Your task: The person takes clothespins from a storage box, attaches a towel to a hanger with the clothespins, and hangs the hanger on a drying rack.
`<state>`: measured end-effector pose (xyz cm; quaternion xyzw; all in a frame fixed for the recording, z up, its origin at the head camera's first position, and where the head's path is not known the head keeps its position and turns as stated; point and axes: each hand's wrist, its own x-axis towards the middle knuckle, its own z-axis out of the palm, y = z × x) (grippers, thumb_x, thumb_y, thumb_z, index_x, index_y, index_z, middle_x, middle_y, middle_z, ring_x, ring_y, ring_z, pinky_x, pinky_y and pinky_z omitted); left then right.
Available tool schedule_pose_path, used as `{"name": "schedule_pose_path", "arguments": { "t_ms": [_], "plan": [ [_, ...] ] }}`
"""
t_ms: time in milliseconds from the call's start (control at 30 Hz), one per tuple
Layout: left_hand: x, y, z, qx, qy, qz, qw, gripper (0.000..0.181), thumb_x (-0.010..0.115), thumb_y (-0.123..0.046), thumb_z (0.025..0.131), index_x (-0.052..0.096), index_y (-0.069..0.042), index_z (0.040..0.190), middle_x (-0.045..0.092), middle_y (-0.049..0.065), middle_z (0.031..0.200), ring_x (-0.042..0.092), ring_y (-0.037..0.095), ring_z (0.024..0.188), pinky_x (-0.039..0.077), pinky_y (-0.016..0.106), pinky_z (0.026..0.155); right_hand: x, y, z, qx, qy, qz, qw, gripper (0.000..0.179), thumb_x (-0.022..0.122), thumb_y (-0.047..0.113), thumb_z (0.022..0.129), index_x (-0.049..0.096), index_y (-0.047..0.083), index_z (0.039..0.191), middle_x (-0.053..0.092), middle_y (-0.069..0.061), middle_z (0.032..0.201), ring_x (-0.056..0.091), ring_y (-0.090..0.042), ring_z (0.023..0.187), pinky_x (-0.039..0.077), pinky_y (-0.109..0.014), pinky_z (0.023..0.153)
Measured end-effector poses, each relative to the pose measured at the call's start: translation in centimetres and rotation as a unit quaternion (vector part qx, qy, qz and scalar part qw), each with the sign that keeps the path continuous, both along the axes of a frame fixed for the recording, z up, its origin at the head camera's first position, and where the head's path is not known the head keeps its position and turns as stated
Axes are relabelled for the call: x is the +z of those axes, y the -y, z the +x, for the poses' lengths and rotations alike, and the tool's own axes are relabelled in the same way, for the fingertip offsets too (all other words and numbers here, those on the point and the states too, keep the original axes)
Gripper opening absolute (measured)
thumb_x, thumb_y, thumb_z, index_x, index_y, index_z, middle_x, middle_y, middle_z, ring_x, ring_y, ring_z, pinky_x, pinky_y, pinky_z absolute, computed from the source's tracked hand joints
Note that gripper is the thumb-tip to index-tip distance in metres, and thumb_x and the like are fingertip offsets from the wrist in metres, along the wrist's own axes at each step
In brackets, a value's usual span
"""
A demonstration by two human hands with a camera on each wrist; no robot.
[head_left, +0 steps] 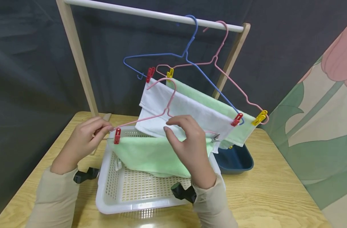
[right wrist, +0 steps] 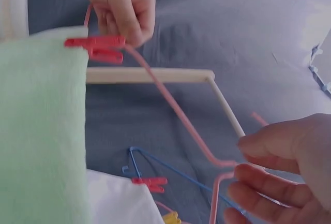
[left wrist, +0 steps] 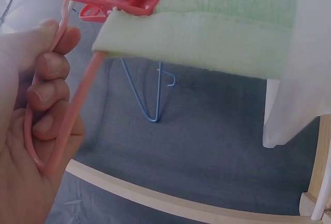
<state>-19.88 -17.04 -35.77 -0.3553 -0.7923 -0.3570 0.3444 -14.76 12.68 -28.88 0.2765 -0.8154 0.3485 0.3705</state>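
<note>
My left hand [head_left: 89, 136] grips the left end of a pink hanger [head_left: 145, 119]; in the left wrist view its fingers curl round the bent wire [left wrist: 77, 100]. From this hanger hangs a light green towel [head_left: 150, 156], held near the left end by a red clothespin [head_left: 117, 136]. Something small and greyish sits at the towel's far right corner, too small to tell. Close to the hanger's neck, my right hand [head_left: 192, 144] has its thumb and forefinger apart. In the right wrist view the neck lies beside those fingertips, with no clear pinch on it.
Below the towel stands a white perforated basket [head_left: 103, 193]. On the rack's white bar [head_left: 128, 10] hang a blue hanger [head_left: 150, 55] with a white towel [head_left: 187, 104] and another pink hanger [head_left: 233, 84] with a green towel [head_left: 202, 95]. A dark blue basin [head_left: 236, 161] sits behind right.
</note>
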Motion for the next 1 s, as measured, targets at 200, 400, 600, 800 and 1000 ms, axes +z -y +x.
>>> {"name": "schedule_pose_path", "arguments": {
  "t_ms": [200, 400, 600, 800, 1000],
  "plan": [
    [0.2, 0.1, 0.1, -0.008, -0.010, 0.002, 0.9999, 0.050, 0.049, -0.047, 0.103, 0.072, -0.004, 0.091, 0.056, -0.005, 0.079, 0.042, 0.005, 0.068, 0.036, 0.018, 0.059, 0.1, -1.4, -0.8, -0.029, 0.031, 0.005, 0.9991, 0.029, 0.078, 0.004, 0.087, 0.069, 0.001, 0.114, 0.068, -0.011, 0.110, 0.063, -0.026, 0.102, 0.051, -0.038, 0.091],
    [0.2, 0.6, 0.0, -0.018, -0.020, 0.009, 0.9996, 0.045, 0.052, -0.043, 0.102, 0.072, -0.005, 0.091, 0.056, -0.005, 0.079, 0.042, 0.004, 0.068, 0.034, 0.017, 0.060, -0.1, -2.4, -1.4, -0.059, 0.121, 0.025, 0.9906, 0.030, 0.075, 0.012, 0.092, 0.067, 0.002, 0.120, 0.067, -0.012, 0.115, 0.062, -0.027, 0.105, 0.051, -0.043, 0.094],
    [0.1, 0.8, -0.2, -0.026, -0.036, 0.026, 0.9987, 0.047, 0.052, -0.045, 0.102, 0.072, -0.005, 0.089, 0.057, -0.003, 0.078, 0.041, 0.004, 0.065, 0.034, 0.016, 0.058, -0.1, -3.0, -1.9, -0.070, 0.181, 0.020, 0.9807, 0.024, 0.072, 0.021, 0.097, 0.070, 0.004, 0.112, 0.070, -0.010, 0.108, 0.066, -0.026, 0.098, 0.053, -0.046, 0.088],
    [0.3, 0.7, -0.1, -0.034, -0.050, 0.026, 0.9979, 0.047, 0.052, -0.044, 0.102, 0.072, -0.004, 0.088, 0.056, -0.003, 0.076, 0.041, 0.004, 0.065, 0.034, 0.017, 0.057, -0.3, -3.7, -2.1, -0.114, 0.226, 0.026, 0.9670, 0.027, 0.070, 0.035, 0.098, 0.073, 0.009, 0.092, 0.068, -0.003, 0.081, 0.063, -0.020, 0.079, 0.051, -0.040, 0.073],
    [0.3, 0.5, -0.1, -0.040, -0.059, 0.024, 0.9972, 0.046, 0.052, -0.043, 0.103, 0.071, -0.005, 0.087, 0.055, -0.004, 0.075, 0.041, 0.005, 0.066, 0.034, 0.018, 0.058, -0.5, -4.2, -2.2, -0.146, 0.246, 0.044, 0.9571, 0.056, 0.066, 0.046, 0.098, 0.046, 0.011, 0.059, 0.032, 0.003, 0.053, 0.033, -0.016, 0.050, 0.028, -0.032, 0.051]
  ]
}}
